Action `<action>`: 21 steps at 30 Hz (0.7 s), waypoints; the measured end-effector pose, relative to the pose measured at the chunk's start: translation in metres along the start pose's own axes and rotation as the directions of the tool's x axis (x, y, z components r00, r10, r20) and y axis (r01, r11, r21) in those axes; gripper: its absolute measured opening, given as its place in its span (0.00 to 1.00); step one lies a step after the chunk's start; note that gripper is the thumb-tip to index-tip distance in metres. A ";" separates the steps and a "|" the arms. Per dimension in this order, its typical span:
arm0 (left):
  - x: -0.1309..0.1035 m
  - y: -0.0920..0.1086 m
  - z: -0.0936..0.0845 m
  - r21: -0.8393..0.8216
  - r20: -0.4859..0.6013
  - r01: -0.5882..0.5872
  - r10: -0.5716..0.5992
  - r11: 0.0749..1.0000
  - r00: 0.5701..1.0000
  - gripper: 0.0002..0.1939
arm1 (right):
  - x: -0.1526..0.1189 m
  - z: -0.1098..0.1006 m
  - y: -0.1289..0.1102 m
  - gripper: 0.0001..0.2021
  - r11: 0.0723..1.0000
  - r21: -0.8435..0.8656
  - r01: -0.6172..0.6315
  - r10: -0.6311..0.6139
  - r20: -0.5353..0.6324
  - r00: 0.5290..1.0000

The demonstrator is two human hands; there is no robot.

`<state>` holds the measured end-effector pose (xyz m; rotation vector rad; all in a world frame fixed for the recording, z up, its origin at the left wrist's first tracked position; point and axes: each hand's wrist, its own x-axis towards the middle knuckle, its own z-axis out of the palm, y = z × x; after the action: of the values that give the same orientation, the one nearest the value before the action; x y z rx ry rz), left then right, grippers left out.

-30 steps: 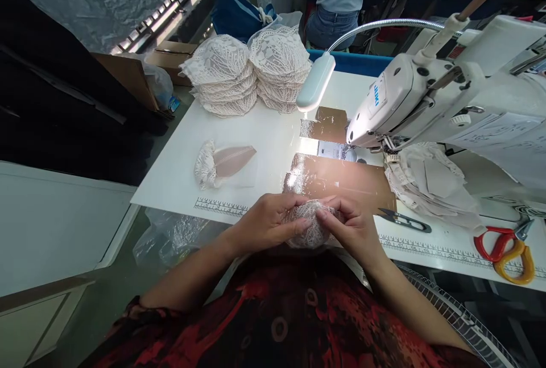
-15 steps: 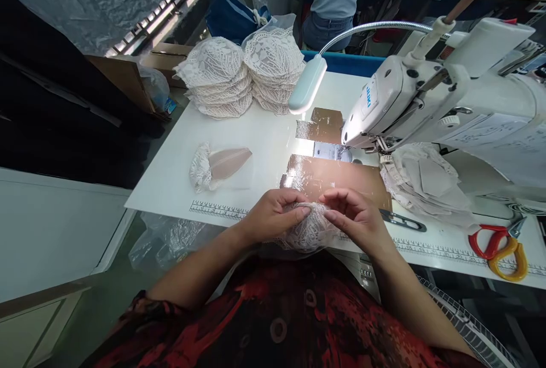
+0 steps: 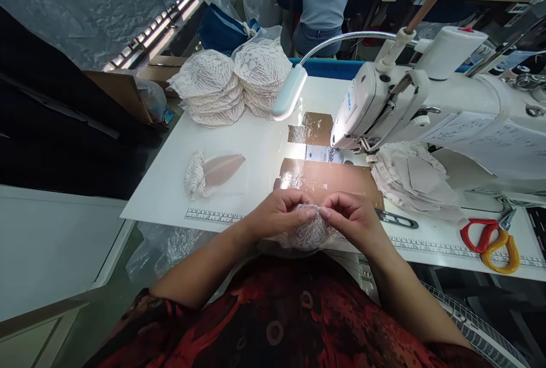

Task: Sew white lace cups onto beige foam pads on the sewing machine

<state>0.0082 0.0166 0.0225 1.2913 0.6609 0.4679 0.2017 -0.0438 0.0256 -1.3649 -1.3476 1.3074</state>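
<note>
A cup-shaped piece of white lace (image 3: 310, 233) hangs at the table's front edge, pinched along its top rim by both hands. My left hand (image 3: 286, 213) closes thumb and fingers on the rim from the left. From the right, my right hand (image 3: 347, 215) pinches the same rim, its fingertips close to the left ones. Beyond the hands stands a white sewing machine (image 3: 384, 106), its needle area above a brown taped sheet (image 3: 330, 179). On the left of the table lies a lace piece with a beige panel (image 3: 215, 172).
Two stacks of lace cups (image 3: 211, 89) stand at the back left. Flat fabric pieces (image 3: 416, 180) lie under the machine arm. To the right are thread snips (image 3: 396, 218) and red-and-orange scissors (image 3: 490, 243). A lamp (image 3: 290, 92) overhangs the table; a person (image 3: 322, 1) sits beyond.
My right thumb and fingers have come together on the lace rim, nearer my left hand. The whole view has shifted slightly, with the machine now further left in it.
</note>
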 end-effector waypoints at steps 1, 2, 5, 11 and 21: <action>0.003 -0.001 0.002 -0.032 -0.008 0.006 -0.006 0.999 1.000 0.15 | 0.001 0.000 -0.001 0.13 1.000 -0.002 0.002 -0.002 -0.008 1.000; 0.005 -0.003 0.005 -0.075 -0.022 0.013 -0.014 0.997 1.000 0.15 | 0.002 0.000 -0.001 0.13 1.000 0.000 0.001 -0.001 -0.014 1.000; 0.013 -0.011 0.012 -0.256 -0.083 0.074 -0.098 0.964 0.992 0.17 | 0.008 -0.002 0.003 0.13 1.000 0.025 -0.010 0.010 -0.014 1.000; 0.011 0.007 -0.017 -0.212 -0.380 -0.026 -0.058 0.977 0.923 0.18 | 0.008 -0.030 0.020 0.12 1.000 0.002 -0.022 0.022 -0.115 0.993; 0.097 0.006 0.001 0.852 -0.132 -0.097 0.391 0.514 0.911 0.14 | 0.024 -0.066 0.004 0.09 0.847 -0.529 0.060 -0.167 -0.156 0.974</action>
<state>0.0800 0.0803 0.0106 2.2996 1.0405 0.6332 0.2646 -0.0129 0.0280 -1.6899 -1.6875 0.7184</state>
